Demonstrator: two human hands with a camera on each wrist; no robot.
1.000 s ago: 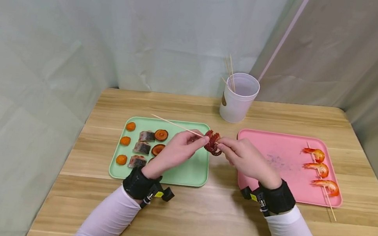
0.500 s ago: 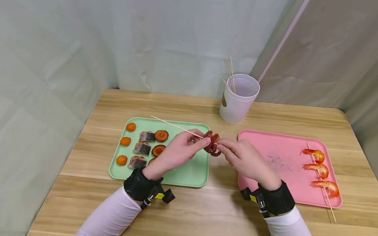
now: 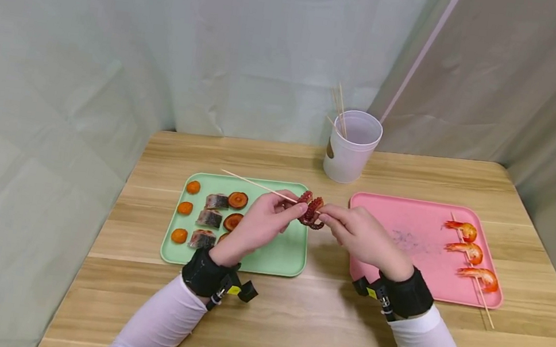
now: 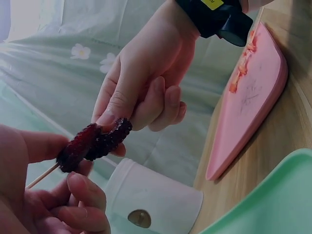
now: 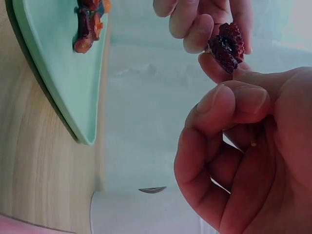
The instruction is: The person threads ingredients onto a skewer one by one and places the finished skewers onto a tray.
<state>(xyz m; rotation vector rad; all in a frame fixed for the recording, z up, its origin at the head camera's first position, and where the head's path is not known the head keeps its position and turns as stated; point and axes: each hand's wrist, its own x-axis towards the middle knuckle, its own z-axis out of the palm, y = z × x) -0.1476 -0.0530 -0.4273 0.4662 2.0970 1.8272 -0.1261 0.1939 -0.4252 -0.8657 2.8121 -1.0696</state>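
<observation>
A dark red octopus tentacle piece (image 3: 312, 211), curled and covered in suckers, is between the two hands above the gap between the trays. A thin wooden skewer (image 3: 256, 183) passes into it and sticks out to the upper left. My left hand (image 3: 264, 221) pinches the octopus (image 4: 78, 146) between thumb and fingers where the skewer enters. On the other side, my right hand (image 3: 364, 233) pinches the skewer close against the octopus. In the right wrist view, the skewer's end (image 5: 252, 135) shows beneath the curled right fingers.
The green tray (image 3: 278, 260) at left bears orange balls (image 3: 184, 208), fish chunks (image 3: 209, 218) and brown-orange round slices (image 3: 237, 200). On the pink tray (image 3: 393, 208), three shrimp (image 3: 467, 252) are threaded on a skewer. A white cup (image 3: 350, 156) with several skewers stands behind.
The octopus piece has shifted slightly left toward my left fingers, and its curls look more spread apart. Both hands keep nearly the same place.
</observation>
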